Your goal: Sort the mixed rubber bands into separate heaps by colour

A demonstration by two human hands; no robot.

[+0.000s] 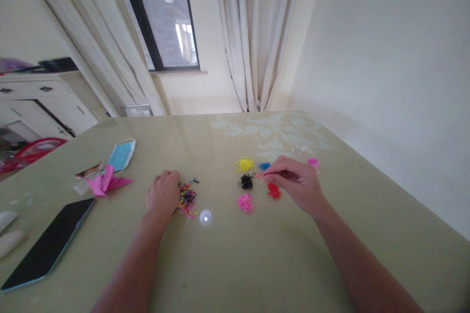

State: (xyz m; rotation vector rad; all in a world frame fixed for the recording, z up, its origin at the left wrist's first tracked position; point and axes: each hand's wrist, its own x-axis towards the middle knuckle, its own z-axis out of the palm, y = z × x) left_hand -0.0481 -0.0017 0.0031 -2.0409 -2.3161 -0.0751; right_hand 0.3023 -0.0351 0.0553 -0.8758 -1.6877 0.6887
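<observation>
Beside the black pile (246, 182), pinching a red band (259, 175) with the right hand (295, 182), well inside the right edge of the table (235, 264); at left, curling the left hand (163, 193) against the mixed pile (187, 198), hiding any grip, and leaving open table between both piles.

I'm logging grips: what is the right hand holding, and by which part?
The right hand pinches a thin red band by one end, the rest sticking out leftward.
</observation>
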